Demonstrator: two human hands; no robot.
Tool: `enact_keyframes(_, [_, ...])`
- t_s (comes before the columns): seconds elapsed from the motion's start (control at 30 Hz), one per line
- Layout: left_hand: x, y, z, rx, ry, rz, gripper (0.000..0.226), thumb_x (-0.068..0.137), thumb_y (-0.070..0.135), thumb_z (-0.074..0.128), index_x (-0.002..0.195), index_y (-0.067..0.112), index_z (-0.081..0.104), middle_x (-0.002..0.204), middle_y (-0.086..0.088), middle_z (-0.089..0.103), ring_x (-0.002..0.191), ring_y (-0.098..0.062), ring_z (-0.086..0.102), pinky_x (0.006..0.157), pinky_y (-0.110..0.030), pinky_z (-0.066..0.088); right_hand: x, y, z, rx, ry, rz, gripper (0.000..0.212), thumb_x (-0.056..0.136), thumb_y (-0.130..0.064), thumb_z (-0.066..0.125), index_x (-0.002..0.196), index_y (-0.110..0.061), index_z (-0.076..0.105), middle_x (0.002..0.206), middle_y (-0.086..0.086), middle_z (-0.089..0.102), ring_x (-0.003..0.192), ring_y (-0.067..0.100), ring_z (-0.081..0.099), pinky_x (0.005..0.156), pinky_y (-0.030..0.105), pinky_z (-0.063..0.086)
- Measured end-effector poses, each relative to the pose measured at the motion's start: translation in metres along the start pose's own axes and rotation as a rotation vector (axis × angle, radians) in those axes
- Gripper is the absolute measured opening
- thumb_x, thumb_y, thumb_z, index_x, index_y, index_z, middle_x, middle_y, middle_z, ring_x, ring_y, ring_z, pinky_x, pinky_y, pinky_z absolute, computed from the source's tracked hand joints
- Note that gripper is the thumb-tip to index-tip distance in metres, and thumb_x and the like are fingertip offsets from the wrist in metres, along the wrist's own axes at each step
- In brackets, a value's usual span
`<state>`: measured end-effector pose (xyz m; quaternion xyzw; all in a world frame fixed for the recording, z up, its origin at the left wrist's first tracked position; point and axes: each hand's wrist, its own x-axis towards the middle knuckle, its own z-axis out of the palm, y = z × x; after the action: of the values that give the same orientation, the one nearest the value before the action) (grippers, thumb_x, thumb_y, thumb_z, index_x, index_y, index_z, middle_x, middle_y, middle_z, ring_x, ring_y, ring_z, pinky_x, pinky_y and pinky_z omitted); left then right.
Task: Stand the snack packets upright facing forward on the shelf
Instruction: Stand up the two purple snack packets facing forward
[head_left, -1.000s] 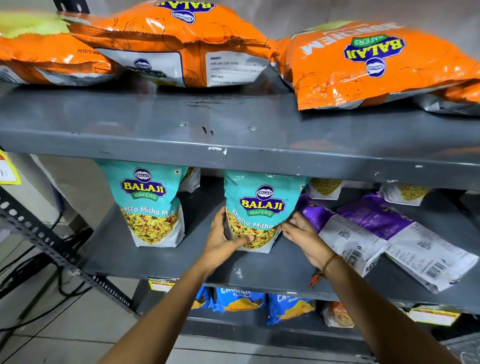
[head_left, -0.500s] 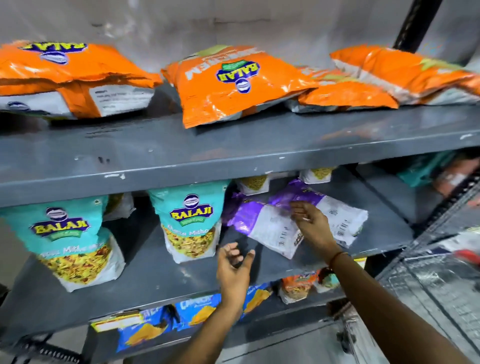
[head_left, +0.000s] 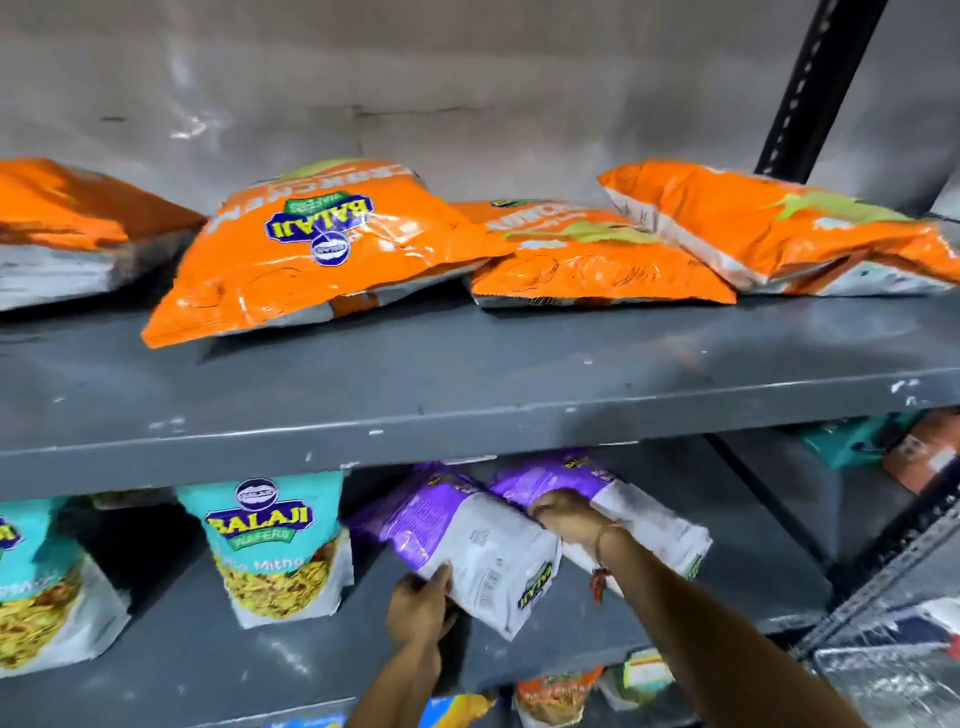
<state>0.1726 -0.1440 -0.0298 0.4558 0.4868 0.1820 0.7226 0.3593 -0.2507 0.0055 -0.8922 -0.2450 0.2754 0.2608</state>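
Note:
Two purple and white snack packets lie back side up on the middle grey shelf (head_left: 753, 587). My left hand (head_left: 418, 608) grips the lower left edge of the nearer purple packet (head_left: 467, 540), which is lifted off the shelf at a tilt. My right hand (head_left: 563, 517) holds that packet's upper right edge and rests over the second purple packet (head_left: 639, 514) behind it. Two teal Balaji packets stand upright facing forward to the left: one (head_left: 275, 545) beside the purple packet, another (head_left: 36, 582) at the frame's left edge.
Several orange Balaji packets (head_left: 317, 249) lie flat on the upper shelf (head_left: 467, 384). A black perforated upright (head_left: 810, 88) rises at the right. More packets show on the lowest shelf (head_left: 556, 696) and on a neighbouring rack (head_left: 883, 447). A wire basket (head_left: 893, 675) sits at lower right.
My view has swung right and up. My left hand left the teal packet and closed on the nearer purple packet; my right hand gripped it too, and it has lifted off the shelf.

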Motion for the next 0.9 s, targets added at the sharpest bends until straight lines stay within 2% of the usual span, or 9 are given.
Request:
enact_keyframes(0.07, [0.007,-0.004,0.006,0.003,0.085,0.018,0.018,0.085,0.016,0.066,0.072,0.006,0.061,0.073,-0.012,0.063,0.067,-0.025,0.059,0.072,-0.039,0.056,0.012,0.001,0.000,-0.046,0.030,0.024,0.023,0.082,-0.020,0.053,0.067,-0.007,0.064,0.081,0.017,0.066,0.082,0.017,0.055,0.073,0.030,0.043])
enact_keyframes(0.17, [0.015,-0.014,0.006,0.018,0.175,0.009,0.021,0.081,0.018,0.071,0.064,0.010,0.062,0.074,-0.015,0.068,0.073,-0.027,0.062,0.086,-0.052,0.057,0.019,0.003,0.003,-0.051,0.096,0.014,0.023,0.081,-0.020,0.057,0.083,-0.003,0.073,0.094,0.015,0.074,0.095,0.023,0.067,0.085,0.031,0.051])
enact_keyframes(0.27, [0.026,-0.023,0.001,0.023,0.199,-0.001,0.023,0.076,0.016,0.074,0.059,0.009,0.061,0.077,-0.022,0.070,0.070,-0.025,0.060,0.090,-0.056,0.054,0.014,0.006,0.006,0.048,0.116,0.000,0.019,0.081,-0.012,0.059,0.067,-0.009,0.071,0.074,0.004,0.073,0.075,0.010,0.064,0.064,0.011,0.045])
enact_keyframes(0.33, [0.029,-0.022,0.000,-0.033,0.187,0.000,0.020,0.077,0.012,0.073,0.060,0.009,0.063,0.073,-0.016,0.068,0.072,-0.024,0.060,0.091,-0.054,0.052,0.010,0.009,0.008,0.152,0.156,-0.050,0.031,0.080,-0.003,0.058,0.054,-0.020,0.062,0.060,-0.008,0.063,0.063,0.003,0.055,0.055,0.005,0.039])
enact_keyframes(0.43, [0.015,-0.009,0.005,-0.130,0.157,0.116,0.020,0.082,0.006,0.068,0.063,0.012,0.067,0.070,-0.005,0.069,0.073,-0.020,0.059,0.080,-0.039,0.051,-0.005,0.012,0.006,0.230,0.235,-0.192,0.033,0.080,-0.002,0.055,0.058,-0.025,0.064,0.063,-0.009,0.065,0.058,-0.004,0.055,0.065,0.018,0.046])
enact_keyframes(0.57, [-0.007,0.023,0.017,-0.166,0.066,0.368,0.041,0.088,-0.004,0.056,0.055,0.019,0.048,0.046,0.015,0.049,0.049,0.001,0.041,0.049,-0.015,0.037,-0.026,0.015,-0.006,0.260,0.371,-0.402,0.027,0.082,-0.010,0.056,0.066,-0.031,0.060,0.070,-0.010,0.067,0.070,0.007,0.063,0.074,0.031,0.050])
enact_keyframes(0.7, [-0.008,0.050,0.020,-0.113,0.014,0.595,0.016,0.090,0.002,0.057,0.075,0.007,0.058,0.073,-0.007,0.046,0.066,-0.014,0.038,0.059,-0.025,0.033,-0.044,0.009,-0.011,0.284,0.545,-0.472,0.008,0.086,-0.017,0.058,0.083,-0.018,0.065,0.073,0.003,0.070,0.069,0.020,0.064,0.068,0.035,0.050])
enact_keyframes(0.8, [-0.005,0.061,0.024,-0.081,-0.021,0.657,0.016,0.089,0.001,0.058,0.075,0.003,0.064,0.070,-0.006,0.056,0.061,-0.005,0.046,0.058,-0.016,0.041,-0.048,0.010,-0.003,0.310,0.614,-0.487,0.010,0.088,-0.026,0.052,0.083,-0.021,0.059,0.064,0.004,0.063,0.056,0.020,0.054,0.058,0.039,0.048])
enact_keyframes(0.9, [0.012,0.048,0.018,0.049,-0.028,0.661,0.018,0.086,0.007,0.063,0.071,-0.003,0.064,0.071,-0.007,0.056,0.070,-0.014,0.044,0.063,-0.029,0.038,-0.047,0.026,0.016,0.239,0.590,-0.411,0.009,0.089,-0.031,0.048,0.085,-0.025,0.053,0.064,0.003,0.065,0.056,0.019,0.058,0.057,0.041,0.050])
